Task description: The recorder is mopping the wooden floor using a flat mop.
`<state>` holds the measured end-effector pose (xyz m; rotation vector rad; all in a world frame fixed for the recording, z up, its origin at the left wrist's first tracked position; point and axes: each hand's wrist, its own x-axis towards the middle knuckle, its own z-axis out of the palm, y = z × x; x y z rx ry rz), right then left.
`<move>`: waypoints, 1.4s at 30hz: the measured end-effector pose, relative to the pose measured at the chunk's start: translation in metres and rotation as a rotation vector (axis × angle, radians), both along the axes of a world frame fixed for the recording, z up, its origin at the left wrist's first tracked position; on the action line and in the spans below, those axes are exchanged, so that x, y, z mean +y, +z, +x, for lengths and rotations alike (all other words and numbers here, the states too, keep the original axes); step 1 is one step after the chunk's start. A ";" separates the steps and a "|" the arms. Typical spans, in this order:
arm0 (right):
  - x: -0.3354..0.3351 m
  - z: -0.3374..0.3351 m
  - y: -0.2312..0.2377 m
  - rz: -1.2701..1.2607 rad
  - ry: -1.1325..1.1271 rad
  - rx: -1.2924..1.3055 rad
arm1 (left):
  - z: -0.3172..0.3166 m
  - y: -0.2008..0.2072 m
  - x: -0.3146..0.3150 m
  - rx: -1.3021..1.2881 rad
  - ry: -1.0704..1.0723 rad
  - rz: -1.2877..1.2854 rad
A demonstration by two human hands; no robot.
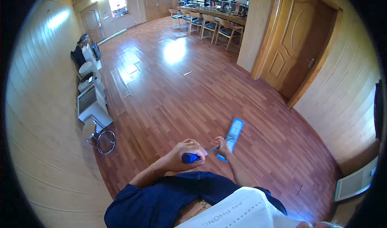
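Note:
A flat mop stands in front of me, its blue head (236, 127) lying on the wood floor beyond my hands. My left hand (189, 151) is wrapped round the dark blue grip (188, 158) at the upper end of the handle. Lower down the handle, my right hand (222, 145) is closed around the pole, close in line with the mop head. Part of the pole is hidden by my fingers.
A round stool (105, 142) and a white box-like unit (94, 107) stand along the left wall. Wooden chairs (209, 25) line a long desk (217, 15) at the back. A closed wooden door (296, 46) is on the right. One loose floor piece (185, 73) lies ahead.

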<state>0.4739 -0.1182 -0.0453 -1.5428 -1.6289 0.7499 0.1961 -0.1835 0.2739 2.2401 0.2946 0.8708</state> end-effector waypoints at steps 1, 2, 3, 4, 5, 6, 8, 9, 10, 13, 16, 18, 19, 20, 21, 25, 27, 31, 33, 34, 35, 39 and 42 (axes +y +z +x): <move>0.010 -0.023 0.017 0.000 0.103 0.052 | -0.013 0.006 -0.001 -0.004 0.057 0.046; 0.015 -0.049 0.037 -0.005 0.213 0.098 | -0.029 0.007 0.000 -0.059 0.109 0.098; 0.022 -0.067 0.045 0.019 0.286 -0.024 | -0.039 0.013 -0.002 -0.066 0.116 0.104; 0.028 -0.084 0.050 0.044 0.357 -0.144 | -0.048 0.021 -0.007 -0.084 0.172 0.156; 0.035 -0.102 0.050 -0.005 0.425 -0.134 | -0.056 0.028 -0.010 -0.104 0.223 0.207; 0.041 -0.120 0.051 -0.053 0.493 -0.126 | -0.065 0.036 -0.015 -0.111 0.248 0.225; 0.046 -0.162 0.052 -0.105 0.555 -0.162 | -0.081 0.048 -0.025 -0.123 0.265 0.241; 0.043 -0.179 0.055 -0.024 0.614 -0.107 | -0.089 0.050 -0.024 -0.161 0.245 0.251; 0.038 -0.198 0.062 0.060 0.678 -0.047 | -0.096 0.053 -0.027 -0.162 0.243 0.255; 0.036 -0.250 0.072 0.100 0.837 -0.261 | -0.125 0.062 -0.035 -0.116 0.124 0.286; 0.039 -0.277 0.070 0.164 0.854 -0.436 | -0.146 0.064 -0.036 -0.066 0.067 0.328; 0.044 -0.283 0.068 0.335 0.839 -0.405 | -0.161 0.060 -0.035 -0.076 0.131 0.311; 0.047 -0.284 0.070 0.364 0.852 -0.462 | -0.167 0.055 -0.034 -0.087 0.158 0.278; 0.050 -0.283 0.069 0.361 0.849 -0.466 | -0.173 0.052 -0.032 -0.091 0.155 0.277; 0.052 -0.280 0.069 0.345 0.830 -0.468 | -0.177 0.048 -0.028 -0.114 0.144 0.249; 0.063 -0.257 0.051 0.325 0.683 -0.552 | -0.175 0.031 -0.016 -0.116 0.141 0.210; 0.077 -0.233 0.035 0.317 0.566 -0.550 | -0.165 0.017 0.003 -0.127 0.104 0.181; 0.097 -0.187 0.023 0.287 0.414 -0.622 | -0.142 -0.005 0.031 -0.143 0.049 0.092; 0.099 -0.159 0.030 0.367 0.325 -0.608 | -0.132 -0.018 0.048 -0.135 0.026 0.009; 0.100 -0.143 0.033 0.293 0.308 -0.639 | -0.125 -0.027 0.056 -0.140 0.034 0.006; 0.105 -0.118 0.016 0.266 0.223 -0.590 | -0.109 -0.031 0.065 -0.156 -0.014 -0.011; 0.081 -0.016 -0.020 0.044 -0.014 -0.669 | -0.040 -0.060 0.091 -0.155 -0.213 -0.138; 0.032 0.047 -0.033 0.028 -0.193 -0.548 | 0.016 -0.065 0.088 -0.068 -0.365 -0.177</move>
